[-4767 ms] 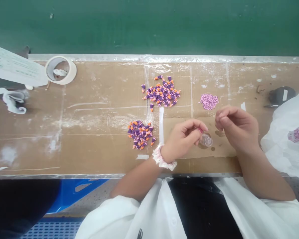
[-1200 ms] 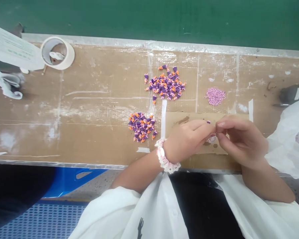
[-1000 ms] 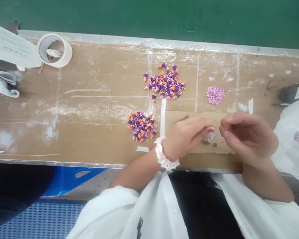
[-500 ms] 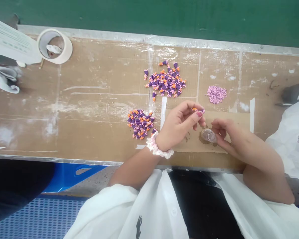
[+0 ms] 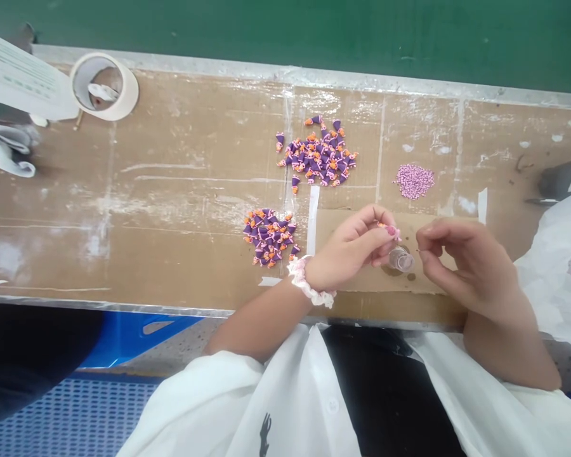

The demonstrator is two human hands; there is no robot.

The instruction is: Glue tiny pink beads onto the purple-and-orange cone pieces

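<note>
My left hand (image 5: 354,251) pinches a small figurine (image 5: 381,225) between thumb and fingers; bits of orange and pink show, the rest is covered. To its right, my right hand (image 5: 473,263) has thumb and index finger drawn together, and whatever is at their tips is too small to make out. A small clear cup (image 5: 401,259) stands on a cardboard sheet (image 5: 330,222) between the hands, near the left fingers. Purple, pink and orange figurines lie in a farther pile (image 5: 316,157) and a nearer pile (image 5: 268,236). Tiny pink pieces (image 5: 413,181) are heaped beyond my right hand.
A roll of tape (image 5: 131,95) sits at the far left beside a white printed sheet (image 5: 19,76). A white plastic bag (image 5: 559,260) and a dark object (image 5: 559,181) are at the right. A blue stool (image 5: 118,339) stands below the table's near edge.
My right hand has moved right, away from the clear cup. My left hand has shifted slightly right and nearer to me, still pinching the figurine.
</note>
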